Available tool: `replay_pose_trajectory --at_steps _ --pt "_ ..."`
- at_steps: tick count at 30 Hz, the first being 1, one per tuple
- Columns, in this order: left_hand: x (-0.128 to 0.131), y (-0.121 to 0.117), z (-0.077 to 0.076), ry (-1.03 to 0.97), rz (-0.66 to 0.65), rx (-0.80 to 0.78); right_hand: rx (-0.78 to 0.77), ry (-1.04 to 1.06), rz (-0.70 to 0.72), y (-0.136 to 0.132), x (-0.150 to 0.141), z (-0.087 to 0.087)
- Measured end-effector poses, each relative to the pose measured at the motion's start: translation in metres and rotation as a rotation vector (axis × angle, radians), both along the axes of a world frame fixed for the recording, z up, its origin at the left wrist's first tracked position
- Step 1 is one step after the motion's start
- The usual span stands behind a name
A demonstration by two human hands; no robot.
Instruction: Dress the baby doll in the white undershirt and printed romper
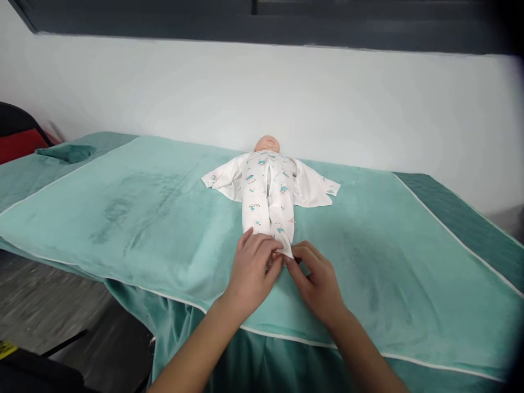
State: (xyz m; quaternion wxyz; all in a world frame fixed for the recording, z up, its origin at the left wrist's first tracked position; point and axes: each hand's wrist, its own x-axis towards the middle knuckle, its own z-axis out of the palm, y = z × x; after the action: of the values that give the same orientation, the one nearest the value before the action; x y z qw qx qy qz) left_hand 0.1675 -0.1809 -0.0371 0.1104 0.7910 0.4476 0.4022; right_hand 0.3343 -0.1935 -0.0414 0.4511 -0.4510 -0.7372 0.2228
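Note:
A baby doll (267, 143) lies on its back with its head toward the wall. White baby clothes (256, 188) with a blue-green print cover it, sleeves spread to both sides and two legs stretched toward me. My left hand (257, 262) is closed on the lower hem of the trouser legs, its fingers curled over the cloth. From the other side, my right hand (317, 278) pinches the corner of the right-hand leg's hem between thumb and fingers. The doll's feet do not show; the cloth and my hands hide that end.
A green velvety cover (164, 218) with white piping is spread over the bed and hangs down in front. Behind it stands a white wall (262, 82). A folded green cloth (67, 153) lies at the far left, near a red and black chair (18, 136).

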Motion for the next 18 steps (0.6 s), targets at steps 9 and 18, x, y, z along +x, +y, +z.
replay_pose_trajectory --at_steps 9,18 --pt "-0.010 -0.003 -0.006 -0.028 0.056 0.230 0.077 -0.171 0.007 0.000 0.007 0.004" --pt "-0.016 -0.031 -0.015 -0.024 0.005 0.199 0.123 -0.359 -0.028 -0.014 0.023 -0.005"
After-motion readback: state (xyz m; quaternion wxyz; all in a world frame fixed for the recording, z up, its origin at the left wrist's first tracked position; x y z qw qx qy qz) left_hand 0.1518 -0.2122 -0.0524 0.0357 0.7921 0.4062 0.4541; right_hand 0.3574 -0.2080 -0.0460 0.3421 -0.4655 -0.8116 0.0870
